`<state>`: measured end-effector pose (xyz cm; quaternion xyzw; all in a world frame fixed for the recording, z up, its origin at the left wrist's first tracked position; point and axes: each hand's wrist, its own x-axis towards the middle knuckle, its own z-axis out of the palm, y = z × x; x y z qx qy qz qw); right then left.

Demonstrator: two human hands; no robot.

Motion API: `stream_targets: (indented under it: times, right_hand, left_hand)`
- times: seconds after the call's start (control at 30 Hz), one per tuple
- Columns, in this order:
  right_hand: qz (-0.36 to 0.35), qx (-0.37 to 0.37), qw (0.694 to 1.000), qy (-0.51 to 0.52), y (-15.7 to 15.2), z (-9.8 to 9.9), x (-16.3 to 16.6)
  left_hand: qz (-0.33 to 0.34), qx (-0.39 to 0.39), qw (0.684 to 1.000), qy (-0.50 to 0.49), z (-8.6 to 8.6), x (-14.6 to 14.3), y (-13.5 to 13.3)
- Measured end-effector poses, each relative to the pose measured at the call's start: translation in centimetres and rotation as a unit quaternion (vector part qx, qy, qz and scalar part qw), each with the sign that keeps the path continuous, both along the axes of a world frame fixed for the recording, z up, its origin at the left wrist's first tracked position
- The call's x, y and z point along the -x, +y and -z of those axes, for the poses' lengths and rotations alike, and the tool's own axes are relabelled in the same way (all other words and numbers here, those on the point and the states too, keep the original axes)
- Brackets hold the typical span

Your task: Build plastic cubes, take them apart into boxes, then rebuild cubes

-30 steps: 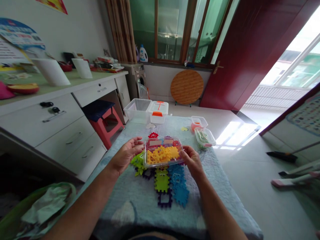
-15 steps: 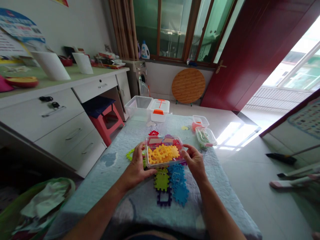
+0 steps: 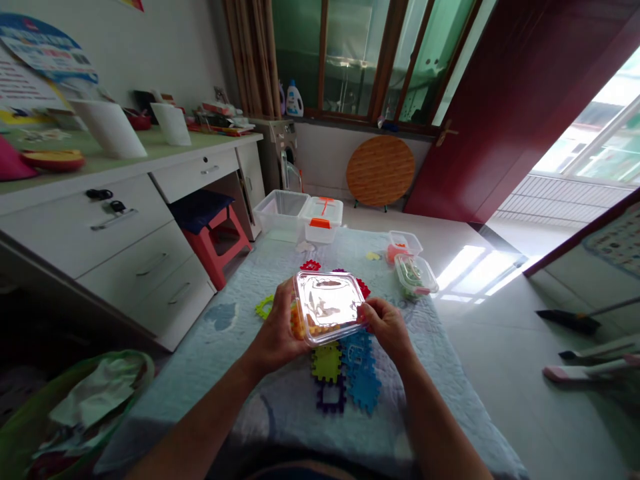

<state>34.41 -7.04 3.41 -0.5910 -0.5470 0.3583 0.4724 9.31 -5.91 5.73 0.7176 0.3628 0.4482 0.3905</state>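
Observation:
Above the cloth-covered table I hold a clear plastic box (image 3: 327, 303) tilted, its lid bright with glare. Orange-yellow notched pieces (image 3: 317, 327) show inside along its near edge; the glare hides the rest. My left hand (image 3: 280, 327) wraps round the box's left side. At the right edge, my right hand (image 3: 387, 327) grips it between thumb and fingers. Below the box lie a lime-green piece (image 3: 327, 362), a dark purple frame piece (image 3: 331, 397) and several blue pieces (image 3: 363, 380). Red pieces (image 3: 311, 265) and a yellow-green ring piece (image 3: 264, 307) lie around it.
An open clear bin (image 3: 280, 212) and a box with orange latches (image 3: 323, 220) stand at the far end. Two small containers (image 3: 415, 273) (image 3: 404, 241) sit at the right edge. A red stool (image 3: 220, 243) stands left, and a green-rimmed basket (image 3: 143, 373) lower left.
The box has tilted, so glare now covers its lid and hides most of the orange-yellow pieces. Both hands still hold it, and the view has shifted slightly.

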Motion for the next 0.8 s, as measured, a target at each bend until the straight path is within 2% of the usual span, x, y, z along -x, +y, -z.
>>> stream_targets:
  times: [0.13, 0.27, 0.4, 0.53, 0.8]
  right_hand:
    - [0.020, -0.025, 0.999, -0.016, -0.2, 0.0, 0.1]
    - [0.043, -0.060, 0.994, -0.079, -0.3, 0.1, 0.0]
    - [0.047, -0.110, 0.981, -0.155, -0.4, -0.1, 0.0]
    - [0.043, -0.129, 0.969, -0.208, -0.4, -0.1, -0.1]
    - [0.060, -0.150, 0.960, -0.230, -0.4, 0.1, -0.4]
  left_hand:
    - [-0.027, -0.049, 0.998, 0.037, -0.1, 0.0, 0.0]
    - [-0.039, -0.078, 0.994, 0.067, 0.1, -0.2, 0.1]
    - [-0.042, -0.079, 0.993, 0.072, 0.4, -0.2, 0.2]
    - [-0.041, -0.076, 0.994, 0.069, 0.8, -0.2, 0.3]
    - [-0.025, -0.032, 0.999, 0.019, 1.4, -0.5, 0.7]
